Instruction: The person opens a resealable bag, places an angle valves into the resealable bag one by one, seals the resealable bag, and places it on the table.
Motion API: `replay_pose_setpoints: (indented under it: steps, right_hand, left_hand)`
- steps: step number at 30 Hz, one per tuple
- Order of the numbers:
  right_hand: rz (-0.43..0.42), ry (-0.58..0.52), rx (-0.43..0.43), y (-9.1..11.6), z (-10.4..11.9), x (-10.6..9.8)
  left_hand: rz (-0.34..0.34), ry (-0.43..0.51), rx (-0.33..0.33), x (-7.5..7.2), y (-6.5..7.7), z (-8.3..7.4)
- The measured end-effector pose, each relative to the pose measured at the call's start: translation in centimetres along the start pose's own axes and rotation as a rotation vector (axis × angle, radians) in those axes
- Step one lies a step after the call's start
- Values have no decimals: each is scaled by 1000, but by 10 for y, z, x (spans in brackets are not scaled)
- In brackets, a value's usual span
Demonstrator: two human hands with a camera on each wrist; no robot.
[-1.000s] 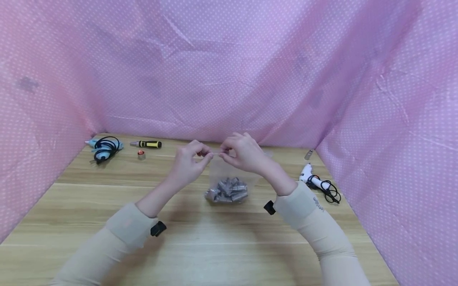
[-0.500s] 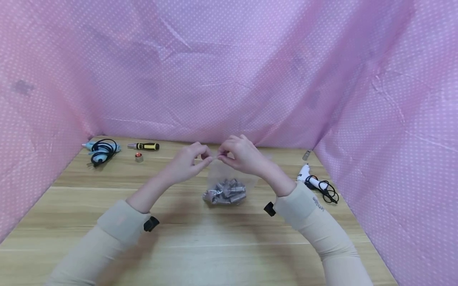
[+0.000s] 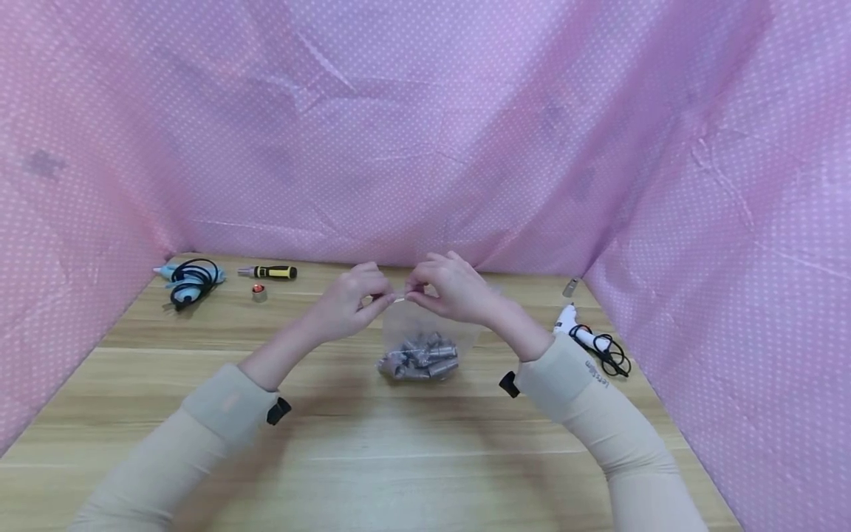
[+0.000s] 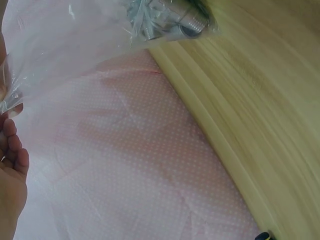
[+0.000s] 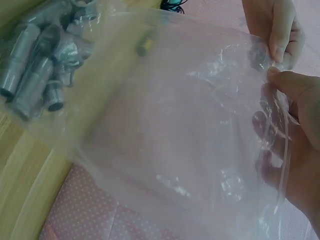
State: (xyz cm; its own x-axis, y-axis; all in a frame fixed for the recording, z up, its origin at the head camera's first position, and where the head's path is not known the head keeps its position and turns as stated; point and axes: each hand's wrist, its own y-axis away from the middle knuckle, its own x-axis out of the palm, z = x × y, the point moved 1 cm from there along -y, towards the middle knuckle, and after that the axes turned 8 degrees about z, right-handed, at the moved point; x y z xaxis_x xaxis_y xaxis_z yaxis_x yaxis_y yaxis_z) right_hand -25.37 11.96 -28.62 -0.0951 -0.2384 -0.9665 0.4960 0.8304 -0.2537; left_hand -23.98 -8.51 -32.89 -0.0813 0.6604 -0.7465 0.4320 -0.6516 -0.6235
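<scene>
A clear plastic bag [image 3: 431, 323] hangs between the two hands in the middle of the head view, its top edge uppermost. Grey metal tube-shaped pieces [image 3: 425, 360], several of them, lie heaped in its bottom. My left hand [image 3: 354, 299] pinches the bag's top edge between thumb and fingers. Close beside it, my right hand [image 3: 455, 290] pinches the same edge, the two thumb tips almost meeting. In the right wrist view the bag [image 5: 165, 110] spreads out broadly, and a double rim line runs along its mouth by the right thumb. Some right fingers show through the film.
On the wooden table [image 3: 372, 473], a blue glue gun [image 3: 189, 284] with black cord, a yellow-black screwdriver [image 3: 274, 273] and a small metal ring-shaped piece [image 3: 259, 294] lie left. A white glue gun [image 3: 580, 329] and a metal piece [image 3: 570, 287] lie right. Pink dotted cloth [image 3: 425, 133] encloses the table.
Both hands keep their pinch on the bag's top edge. My left wrist has swung a little outward to the left. The whole head view has shifted slightly.
</scene>
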Motion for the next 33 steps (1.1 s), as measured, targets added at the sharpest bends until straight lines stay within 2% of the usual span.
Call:
replay_pose_setpoints:
  steps: [6,13,21,29,33]
  right_hand:
    - [21,4,-12,6,-7,-4]
    - [53,-4,2,14,-14,-8]
    - [44,-24,7,24,-25,-12]
    - [31,-12,11,33,-36,-16]
    - [28,-13,14,38,-40,-17]
  left_hand:
    - [37,-38,45,-5,-4,-2]
    - [49,-53,69,-8,-4,-2]
    - [55,-60,47,-12,-1,1]
    - [20,-74,76,-17,-2,4]
    - [34,-88,58,-20,-1,5]
